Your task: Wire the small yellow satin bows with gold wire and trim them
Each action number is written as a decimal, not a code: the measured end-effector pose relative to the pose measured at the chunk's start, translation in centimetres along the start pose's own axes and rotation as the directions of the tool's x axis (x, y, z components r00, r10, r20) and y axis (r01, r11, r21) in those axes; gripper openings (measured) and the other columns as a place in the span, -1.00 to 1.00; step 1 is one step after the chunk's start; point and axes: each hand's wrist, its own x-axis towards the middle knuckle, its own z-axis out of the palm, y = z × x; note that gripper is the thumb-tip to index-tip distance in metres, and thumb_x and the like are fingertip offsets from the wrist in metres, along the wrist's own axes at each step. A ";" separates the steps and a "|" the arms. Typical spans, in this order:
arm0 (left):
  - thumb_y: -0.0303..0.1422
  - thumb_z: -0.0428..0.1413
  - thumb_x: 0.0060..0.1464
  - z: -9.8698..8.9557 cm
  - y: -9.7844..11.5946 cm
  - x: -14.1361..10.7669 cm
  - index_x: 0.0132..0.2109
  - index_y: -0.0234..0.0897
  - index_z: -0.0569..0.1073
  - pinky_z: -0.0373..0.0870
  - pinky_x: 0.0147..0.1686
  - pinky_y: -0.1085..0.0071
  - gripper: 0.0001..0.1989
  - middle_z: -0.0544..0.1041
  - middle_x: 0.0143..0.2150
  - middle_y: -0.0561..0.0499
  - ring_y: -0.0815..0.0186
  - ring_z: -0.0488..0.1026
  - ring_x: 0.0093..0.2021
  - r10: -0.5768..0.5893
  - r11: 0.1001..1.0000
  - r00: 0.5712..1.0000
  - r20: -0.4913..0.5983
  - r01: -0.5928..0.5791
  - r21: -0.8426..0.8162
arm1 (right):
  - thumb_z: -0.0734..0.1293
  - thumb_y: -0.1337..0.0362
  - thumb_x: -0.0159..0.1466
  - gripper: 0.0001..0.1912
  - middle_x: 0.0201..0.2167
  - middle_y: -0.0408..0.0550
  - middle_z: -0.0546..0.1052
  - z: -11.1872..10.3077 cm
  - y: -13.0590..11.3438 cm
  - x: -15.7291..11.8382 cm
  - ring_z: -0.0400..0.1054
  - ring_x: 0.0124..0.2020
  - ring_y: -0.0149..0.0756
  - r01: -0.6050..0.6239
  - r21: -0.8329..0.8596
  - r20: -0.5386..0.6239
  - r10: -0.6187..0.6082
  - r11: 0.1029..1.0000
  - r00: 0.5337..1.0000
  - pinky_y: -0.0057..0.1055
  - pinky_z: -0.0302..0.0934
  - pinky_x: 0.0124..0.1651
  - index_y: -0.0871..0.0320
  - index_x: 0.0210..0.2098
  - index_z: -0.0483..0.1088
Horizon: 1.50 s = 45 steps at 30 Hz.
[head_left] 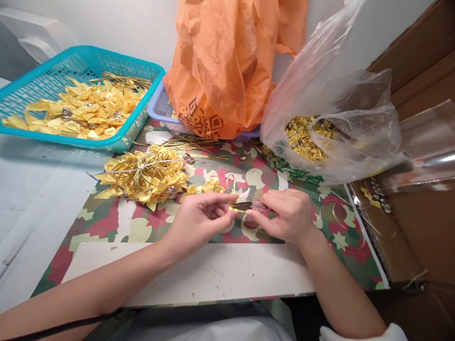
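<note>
Left hand pinches a yellow piece, fingers nearly together; right hand grips a tool, its dark end between both.

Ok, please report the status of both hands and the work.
Left hand: pinching small gold piece. Right hand: grip on dark tool, tip at gold piece. Yellow ribbon bundle beside left hand.

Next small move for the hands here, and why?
I'd probably squeeze the tool gently with the right hand, keeping the left hand steady: the tool's dark end is at the small gold piece pinched in the left hand. Whether the tool is open is too small to tell.
</note>
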 end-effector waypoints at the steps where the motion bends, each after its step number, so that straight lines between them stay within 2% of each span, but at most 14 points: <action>1: -0.38 0.23 -0.08 0.0 0.0 0.0 -0.13 -0.39 0.61 0.44 -0.45 0.46 -0.68 0.50 -0.52 0.06 0.39 0.43 -0.49 0.000 1.000 1.000 -0.001 0.000 -0.004 | 0.31 0.05 0.26 -0.54 -0.73 -0.23 0.23 0.0 0.0 0.0 0.02 -0.67 -0.49 0.000 -0.001 0.000 0.000 1.000 1.000 -0.45 -0.15 -0.52 0.17 -0.65 0.22; 8: -0.41 0.23 -0.06 -0.1 0.0 0.0 -0.09 -0.38 0.57 0.40 -0.49 0.52 -0.67 0.49 -0.49 0.07 0.43 0.41 -0.49 0.002 1.000 1.000 0.015 -0.002 -0.020 | 0.31 0.05 0.26 -0.54 -0.72 -0.24 0.22 0.1 0.0 0.0 0.00 -0.66 -0.50 -0.021 0.024 0.018 0.020 0.999 1.000 -0.46 -0.12 -0.51 0.16 -0.65 0.20; 10: -0.41 0.23 -0.05 -0.1 0.0 0.0 -0.03 -0.36 0.53 0.40 -0.50 0.53 -0.63 0.48 -0.48 0.08 0.43 0.41 -0.50 0.011 1.000 1.000 0.024 -0.010 -0.020 | 0.32 0.04 0.24 -0.57 -0.70 -0.24 0.22 0.2 0.2 0.0 0.01 -0.65 -0.49 -0.084 0.079 0.019 0.083 0.993 0.996 -0.46 -0.10 -0.51 0.15 -0.62 0.20; 13: -0.42 0.22 -0.01 -0.2 -0.1 -0.1 0.15 -0.28 0.38 0.42 -0.47 0.52 -0.47 0.47 -0.47 0.10 0.43 0.42 -0.49 0.052 0.998 0.998 0.035 -0.052 -0.019 | 0.30 0.01 0.25 -0.58 -0.67 -0.24 0.18 0.2 0.6 0.0 0.03 -0.62 -0.48 -0.254 0.258 -0.004 0.263 0.932 0.965 -0.47 -0.08 -0.51 0.15 -0.57 0.18; 15: -0.44 0.21 0.01 -0.2 -0.1 -0.2 0.27 -0.20 0.23 0.44 -0.44 0.51 -0.33 0.46 -0.47 0.12 0.41 0.44 -0.48 0.099 0.995 0.995 0.025 -0.098 -0.010 | 0.25 -0.05 0.27 -0.53 -0.66 -0.25 0.13 0.3 0.8 0.0 0.01 -0.62 -0.48 -0.349 0.430 -0.008 0.390 0.833 0.921 -0.47 -0.08 -0.53 0.14 -0.58 0.12; 17: -0.46 0.19 0.03 -0.1 -0.2 -0.3 0.31 -0.16 0.14 0.45 -0.41 0.51 -0.29 0.46 -0.45 0.13 0.40 0.46 -0.45 0.141 0.990 0.990 0.026 -0.141 0.012 | 0.25 -0.10 0.26 -0.50 -0.64 -0.23 0.19 0.6 0.7 0.0 0.05 -0.62 -0.48 -0.410 0.613 0.054 0.482 0.676 0.875 -0.47 -0.02 -0.54 0.13 -0.57 0.11; 21: -0.45 0.15 0.09 -0.1 -0.5 -0.3 0.03 -0.20 0.32 0.48 -0.35 0.48 -0.65 0.47 -0.39 0.10 0.38 0.49 -0.37 0.195 0.979 0.977 0.082 -0.199 0.041 | 0.40 0.06 0.18 -0.56 -0.28 -0.05 0.53 1.3 -0.6 0.2 0.41 -0.43 -0.38 -0.475 0.822 0.272 0.515 0.315 0.813 -0.43 0.29 -0.41 0.11 -0.52 0.07; 24: -0.44 0.15 0.10 -0.1 -0.8 -0.3 -0.17 -0.20 0.30 0.47 -0.38 0.51 -0.81 0.44 -0.36 0.10 0.41 0.47 -0.38 0.229 0.970 0.969 0.095 -0.235 0.054 | 0.42 0.12 0.15 -0.55 -0.19 -0.01 0.57 2.0 -1.9 0.5 0.49 -0.30 -0.29 -0.489 0.851 0.348 0.490 0.194 0.799 -0.38 0.40 -0.32 0.09 -0.53 0.03; 27: -0.44 0.14 0.12 -0.1 -0.8 -0.3 -0.23 -0.21 0.31 0.45 -0.41 0.53 -0.87 0.40 -0.33 0.09 0.44 0.44 -0.38 0.238 0.965 0.960 0.147 -0.251 0.080 | 0.43 0.07 0.11 -0.50 -0.36 -0.06 0.57 2.4 -2.5 0.7 0.47 -0.39 -0.31 -0.507 0.844 0.362 0.510 0.175 0.780 -0.38 0.41 -0.39 0.08 -0.55 0.00; 30: -0.41 0.19 0.09 -0.2 -0.6 -0.4 -0.14 -0.22 0.30 0.44 -0.41 0.53 -0.77 0.40 -0.31 0.08 0.42 0.44 -0.37 0.210 0.974 0.964 0.160 -0.221 0.052 | 0.45 0.09 0.08 -0.50 -0.50 -0.14 0.52 2.3 -2.3 0.8 0.42 -0.48 -0.35 -0.510 0.838 0.337 0.550 0.196 0.764 -0.40 0.38 -0.43 0.08 -0.56 0.00; 34: -0.36 0.19 0.12 -0.4 -0.5 -0.2 -0.01 -0.19 0.23 0.45 -0.37 0.50 -0.65 0.44 -0.29 0.05 0.39 0.46 -0.34 0.170 0.983 0.976 0.138 -0.159 -0.091 | 0.46 0.14 0.04 -0.50 -0.54 -0.16 0.49 2.0 -1.6 0.9 0.39 -0.51 -0.37 -0.501 0.837 0.290 0.600 0.220 0.746 -0.39 0.36 -0.42 0.07 -0.56 -0.02; 38: -0.36 0.18 0.13 -0.7 -0.5 0.0 0.12 -0.13 0.16 0.49 -0.43 0.48 -0.53 0.46 -0.18 -0.01 0.38 0.51 -0.37 0.093 0.959 0.974 0.207 -0.032 -0.283 | 0.47 0.17 0.01 -0.50 -0.57 -0.16 0.49 2.1 -1.3 0.9 0.37 -0.54 -0.36 -0.511 0.836 0.299 0.614 0.201 0.731 -0.42 0.31 -0.48 0.07 -0.56 -0.02; 41: -0.40 0.15 0.14 -1.0 -0.6 0.2 0.25 -0.04 0.05 0.52 -0.47 0.48 -0.38 0.48 -0.02 -0.13 0.33 0.57 -0.36 0.080 0.922 0.940 0.333 0.057 -0.384 | 0.47 0.18 0.00 -0.50 -0.57 -0.17 0.49 2.2 -1.1 0.8 0.36 -0.56 -0.37 -0.534 0.828 0.337 0.607 0.173 0.720 -0.43 0.30 -0.49 0.07 -0.55 -0.02; 45: -0.50 0.07 0.13 -1.4 -0.6 0.0 0.38 0.17 -0.18 0.57 -0.42 0.40 -0.16 0.40 0.21 -0.21 0.20 0.63 -0.24 0.097 0.871 0.833 0.544 0.194 -0.452 | 0.47 0.20 0.02 -0.51 -0.55 -0.17 0.50 2.3 -0.7 0.5 0.37 -0.53 -0.38 -0.582 0.799 0.393 0.600 0.153 0.697 -0.44 0.31 -0.44 0.08 -0.54 -0.01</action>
